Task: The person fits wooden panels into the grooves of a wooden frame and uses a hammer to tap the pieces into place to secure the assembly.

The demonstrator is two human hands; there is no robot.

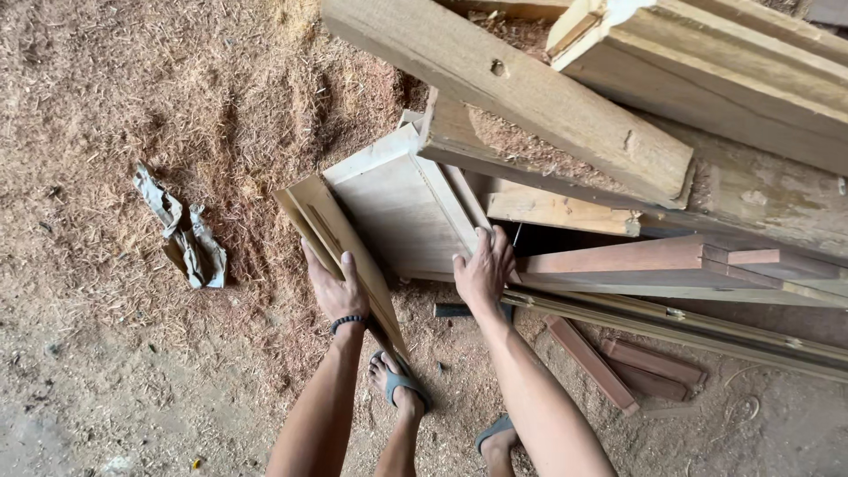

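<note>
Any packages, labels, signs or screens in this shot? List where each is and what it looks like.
No labels, signs or screens show.
Crumpled grey wrapping: on the sawdust floor, left of the hands; twisted, elongated, grey and brown; paper or sacking, cannot tell.
Nearby: left hand grips a thin pale panel; right hand rests on a pale wooden board.

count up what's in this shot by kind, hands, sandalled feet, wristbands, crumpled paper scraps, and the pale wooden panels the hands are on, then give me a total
Hands: 2, left hand and right hand
Sandalled feet: 2, and
Wristbands: 1
Crumpled paper scraps: 1
Pale wooden panels under the hands: 2, thin panel and framed panel
Total: 8
</note>
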